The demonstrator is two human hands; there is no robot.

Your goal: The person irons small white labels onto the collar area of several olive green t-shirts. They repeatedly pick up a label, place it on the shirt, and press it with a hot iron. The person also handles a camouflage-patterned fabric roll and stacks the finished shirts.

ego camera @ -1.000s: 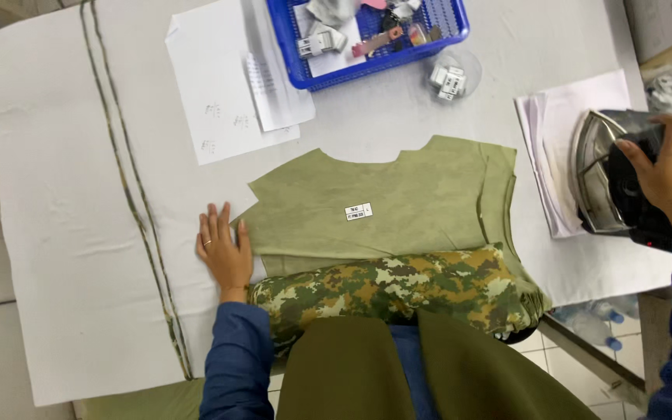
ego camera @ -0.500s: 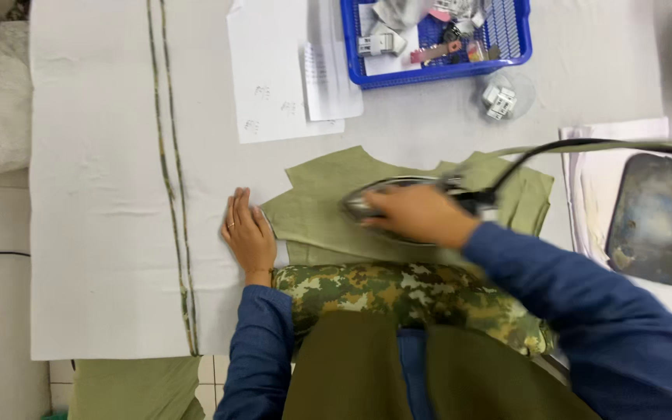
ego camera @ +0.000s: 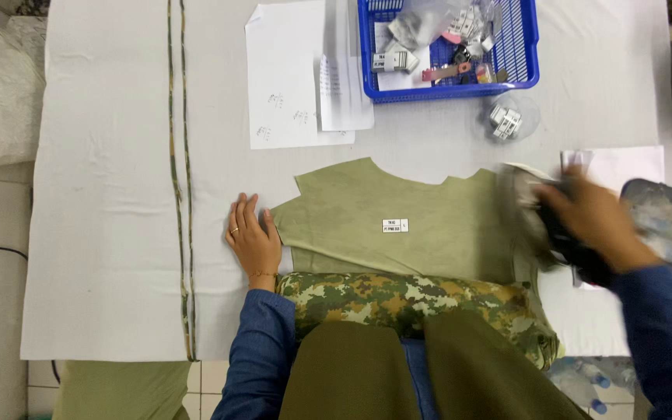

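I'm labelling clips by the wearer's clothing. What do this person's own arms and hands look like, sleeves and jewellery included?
Both arms wear long dark blue sleeves reaching the wrists. The left hand is bare, with a ring on one finger and a thin bracelet at the wrist. The right hand is bare too but motion-blurred, so any jewellery there cannot be made out.

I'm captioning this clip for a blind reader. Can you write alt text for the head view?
A person's left hand presses flat on the edge of an olive fabric piece on a white table, while the blurred right hand grips an iron at the fabric's right end. A blue basket and papers lie beyond.
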